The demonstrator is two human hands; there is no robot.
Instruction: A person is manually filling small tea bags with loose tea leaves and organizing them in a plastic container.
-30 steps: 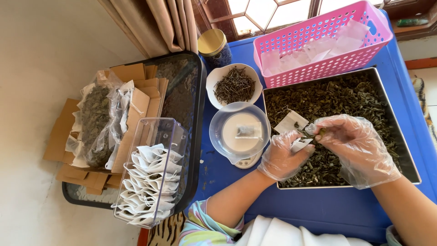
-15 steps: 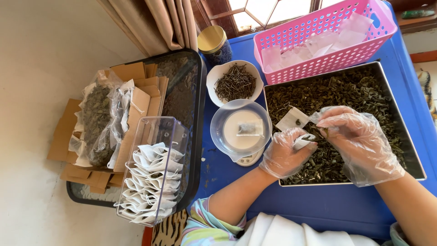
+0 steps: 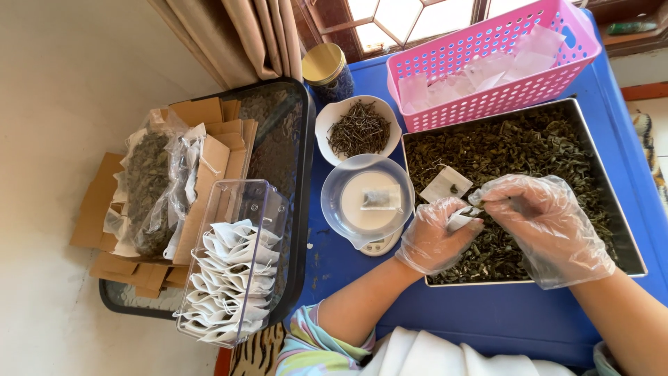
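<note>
Left hand point(image 3: 435, 237), in a loose clear glove, is curled shut around a small white sachet point(image 3: 460, 219), and only the sachet's upper end shows past the fingers. It looks like thin filter paper, pale and slightly crumpled. Right hand point(image 3: 546, 226), gloved the same way, has its fingertips pinched together right at the sachet's mouth, touching it; whether leaves are caught between those fingertips I cannot tell (the glove's folds blur everything there). Both hands meet over the near left part of a metal tray point(image 3: 626, 240), which is spread with dark dried leaves point(image 3: 529, 143), so the sachet sits just above the leaves, between the two hands.

Another flat white sachet point(image 3: 445, 184) lies on the leaves just beyond the left hand, with a few bits on it. Left of the tray stands a small scale point(image 3: 369, 202) with a clear dish on it, and a filled sachet rests in the dish. Beyond that is a white bowl point(image 3: 358, 125) of dark twiggy bits, and a pink basket point(image 3: 487, 63) with more pale sachets sits along the tray's far edge. Well to the left, a clear bin point(image 3: 233, 261) holds a row of filled sachets, all on a blue table point(image 3: 487, 320).
</note>
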